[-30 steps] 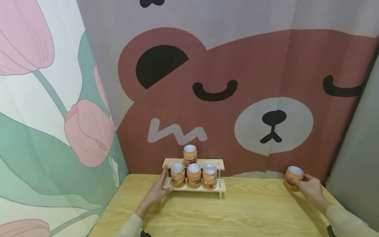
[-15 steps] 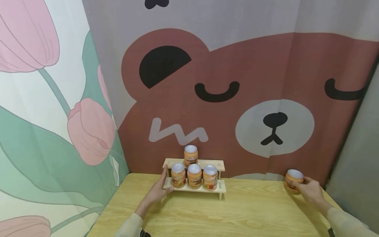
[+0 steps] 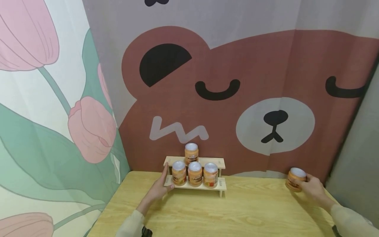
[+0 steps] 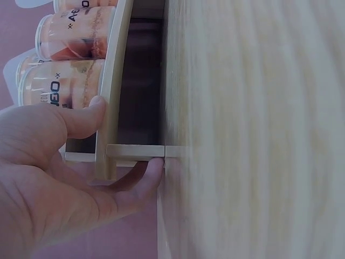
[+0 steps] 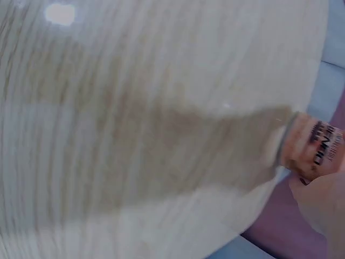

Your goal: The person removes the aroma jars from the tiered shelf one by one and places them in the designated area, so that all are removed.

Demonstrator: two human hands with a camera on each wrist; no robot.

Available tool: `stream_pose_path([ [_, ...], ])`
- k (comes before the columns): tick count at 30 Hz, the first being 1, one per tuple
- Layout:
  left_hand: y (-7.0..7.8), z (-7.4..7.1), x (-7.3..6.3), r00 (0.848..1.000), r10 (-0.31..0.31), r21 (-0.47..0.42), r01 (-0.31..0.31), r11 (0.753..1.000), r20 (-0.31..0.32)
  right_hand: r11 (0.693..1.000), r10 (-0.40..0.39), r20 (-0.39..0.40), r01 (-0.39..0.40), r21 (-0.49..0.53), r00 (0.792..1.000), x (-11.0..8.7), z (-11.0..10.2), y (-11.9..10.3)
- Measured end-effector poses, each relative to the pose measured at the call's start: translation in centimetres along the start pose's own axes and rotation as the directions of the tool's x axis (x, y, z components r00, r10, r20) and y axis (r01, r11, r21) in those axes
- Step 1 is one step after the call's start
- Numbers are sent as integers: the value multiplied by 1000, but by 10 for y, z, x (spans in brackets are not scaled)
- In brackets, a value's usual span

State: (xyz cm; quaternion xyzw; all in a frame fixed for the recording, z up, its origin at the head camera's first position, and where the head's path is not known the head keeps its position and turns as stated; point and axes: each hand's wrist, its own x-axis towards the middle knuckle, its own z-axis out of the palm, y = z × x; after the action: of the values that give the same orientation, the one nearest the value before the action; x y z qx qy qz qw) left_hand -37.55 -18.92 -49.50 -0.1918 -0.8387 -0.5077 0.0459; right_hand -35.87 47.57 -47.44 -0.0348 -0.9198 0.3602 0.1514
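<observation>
A two-tier wooden rack (image 3: 220, 183) stands near the back of the table, left of its middle. Three orange-labelled cans (image 3: 195, 174) with silver lids line its lower shelf, and one like them (image 3: 191, 153) sits on the upper shelf. My left hand (image 3: 157, 191) holds the rack's left end. In the left wrist view, its thumb (image 4: 89, 118) presses the front edge of the lower shelf while a fingertip (image 4: 155, 168) touches the leg side. At the table's back right, my right hand (image 3: 315, 190) grips another orange can (image 3: 293, 183) from the right; its far fingers are hidden.
The pale wood-grain table (image 3: 237, 214) spans the lower view. Right behind it hangs a curtain (image 3: 219, 131) with a brown bear print; a tulip-print curtain (image 3: 88, 131) is at the left and a grey panel (image 3: 355, 148) at the right.
</observation>
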Motion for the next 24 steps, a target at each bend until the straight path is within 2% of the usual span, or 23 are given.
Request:
stream_pose_path([
  [6,-6,-3,-3,1000,-25,45,25,999,-9,999,-39,37,39,-12,999,6,-12,-28],
  [10,-6,-6,-6,1000,-24,43,24,999,-15,995,-83,-39,81,-49,996,13,-16,-49],
  [15,-7,-6,-6,999,-30,43,31,999,-24,992,-121,-102,117,-40,987,19,-19,-77],
  [20,-5,-4,-3,999,-49,43,49,998,3,988,-155,-113,153,-27,981,12,-19,-108],
  [24,-1,-1,1,1000,-17,34,16,999,23,983,-181,-121,181,-10,976,3,-17,-130],
])
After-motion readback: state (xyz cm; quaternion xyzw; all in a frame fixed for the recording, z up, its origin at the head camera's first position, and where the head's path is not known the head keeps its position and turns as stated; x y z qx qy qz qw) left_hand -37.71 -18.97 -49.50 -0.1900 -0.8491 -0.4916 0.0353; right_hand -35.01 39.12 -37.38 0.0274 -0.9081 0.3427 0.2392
